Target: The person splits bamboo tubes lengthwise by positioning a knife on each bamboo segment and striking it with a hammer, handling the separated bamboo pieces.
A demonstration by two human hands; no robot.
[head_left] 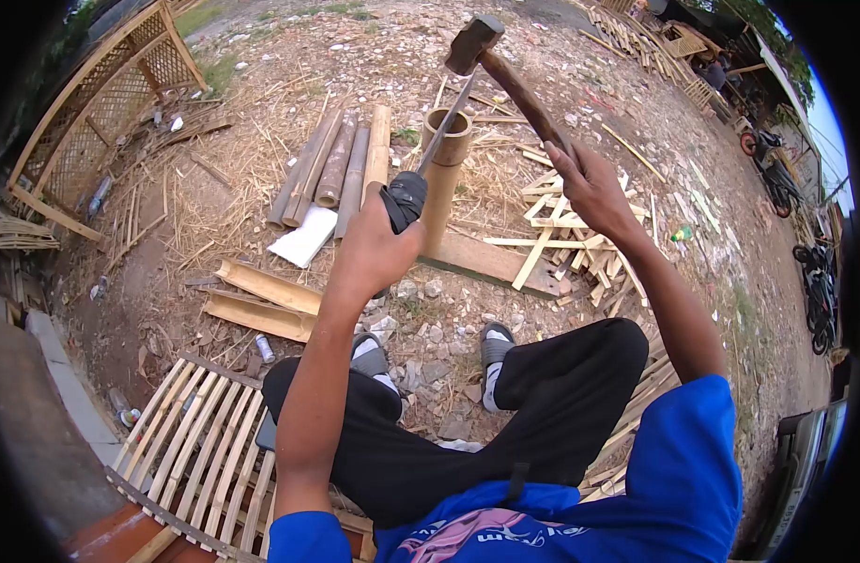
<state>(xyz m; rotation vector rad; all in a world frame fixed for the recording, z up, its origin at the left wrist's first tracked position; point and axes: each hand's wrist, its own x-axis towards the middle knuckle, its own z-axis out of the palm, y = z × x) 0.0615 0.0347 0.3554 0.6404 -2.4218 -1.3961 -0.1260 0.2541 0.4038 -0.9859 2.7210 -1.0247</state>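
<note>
- Left hand point(385, 249) closed round the knife point(437, 141) by its black handle, mid-frame
- Right hand point(594, 188) gripping the hammer point(529, 98), upper right
- Bamboo tube point(437, 202) upright (open-mouthed) behind the knife, upper centre
- Pale sticks point(540, 246) heaped to its right

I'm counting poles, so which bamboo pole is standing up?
The tan bamboo pole behind the blade in the left hand: its open end faces up, while the other poles lie on the ground.

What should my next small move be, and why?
Probably settle the knife on the bamboo tube's rim: the left hand holds its blade over the open top, contact is unclear, and the right hand holds the hammer raised.
</note>
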